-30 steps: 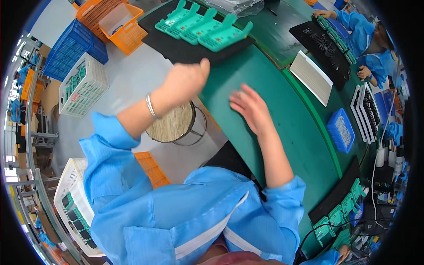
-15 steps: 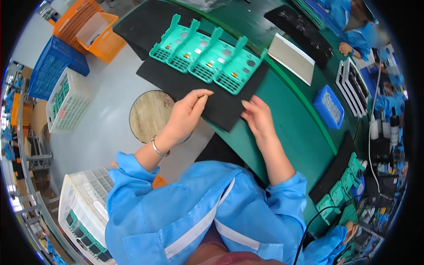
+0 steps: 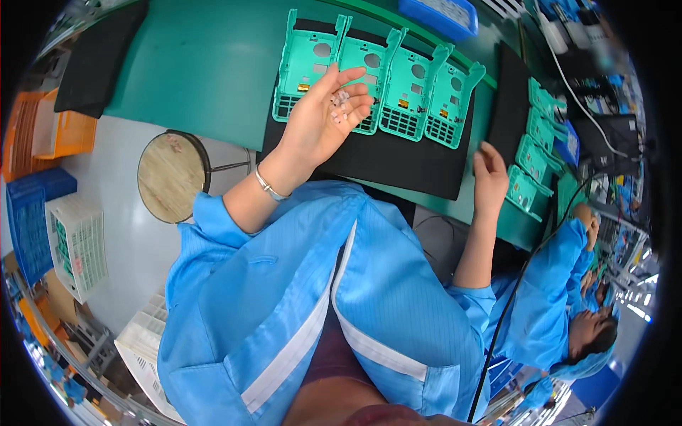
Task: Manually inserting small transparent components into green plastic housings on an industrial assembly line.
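My left hand (image 3: 323, 117) is turned palm up with its fingers curled, cupping several small white parts (image 3: 339, 106). It hovers over a row of green plastic housings (image 3: 406, 92), hiding part of the left two. The housings have tall side arms, round holes and grid-like lower ends, and they lie on a black mat (image 3: 398, 167). My right hand (image 3: 490, 174) is apart from them, just beyond the mat's right edge. Its fingers are bent in toward the thumb; whatever they may hold is too small or hidden to see.
A blue bin (image 3: 444, 15) stands at the far edge of the green table (image 3: 199, 71). More green housings (image 3: 533, 153) lie on the right, near a co-worker in a blue smock (image 3: 547, 305). A round stool (image 3: 170, 176), a white crate (image 3: 74, 245) and an orange crate (image 3: 74, 135) stand left.
My view has swung to the right. My left hand has turned palm up, showing the small white parts. My right hand's fingers have curled in, and it is farther from my left.
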Demonstrator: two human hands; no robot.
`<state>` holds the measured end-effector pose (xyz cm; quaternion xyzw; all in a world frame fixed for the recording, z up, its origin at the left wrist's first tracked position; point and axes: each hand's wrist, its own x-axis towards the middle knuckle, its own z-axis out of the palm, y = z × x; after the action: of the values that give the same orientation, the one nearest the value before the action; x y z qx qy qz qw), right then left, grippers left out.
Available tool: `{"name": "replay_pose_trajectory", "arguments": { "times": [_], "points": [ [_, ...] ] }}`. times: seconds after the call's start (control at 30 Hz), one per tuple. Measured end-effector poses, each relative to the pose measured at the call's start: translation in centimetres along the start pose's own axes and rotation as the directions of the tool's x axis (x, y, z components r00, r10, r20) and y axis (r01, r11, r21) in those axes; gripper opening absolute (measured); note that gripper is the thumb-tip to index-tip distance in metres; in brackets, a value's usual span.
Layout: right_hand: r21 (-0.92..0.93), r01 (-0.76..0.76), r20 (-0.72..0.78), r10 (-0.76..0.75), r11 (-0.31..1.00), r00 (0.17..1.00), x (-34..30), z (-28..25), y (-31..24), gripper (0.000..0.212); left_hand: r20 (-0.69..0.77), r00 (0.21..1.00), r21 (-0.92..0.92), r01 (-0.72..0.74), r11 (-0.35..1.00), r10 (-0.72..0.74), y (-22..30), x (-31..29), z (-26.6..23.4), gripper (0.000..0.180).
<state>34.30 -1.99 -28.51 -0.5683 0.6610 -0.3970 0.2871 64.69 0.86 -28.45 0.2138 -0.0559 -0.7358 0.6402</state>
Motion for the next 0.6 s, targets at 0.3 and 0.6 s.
{"name": "replay_pose_trajectory", "arguments": {
  "times": [0.3,0.6],
  "points": [
    [-0.001,0.645,0.398,-0.591,0.765,0.702,-3.5,4.8,-7.2,0.011,0.111,0.994,-0.117,0.012,0.993,0.001,-5.3,1.2,1.5,0.043],
    [0.114,0.672,0.417,-0.649,0.732,0.636,-4.3,8.3,-10.8,0.01,-0.024,0.998,-0.038,-0.051,0.998,0.05,-4.2,-0.7,1.7,0.043]
  ]
}}
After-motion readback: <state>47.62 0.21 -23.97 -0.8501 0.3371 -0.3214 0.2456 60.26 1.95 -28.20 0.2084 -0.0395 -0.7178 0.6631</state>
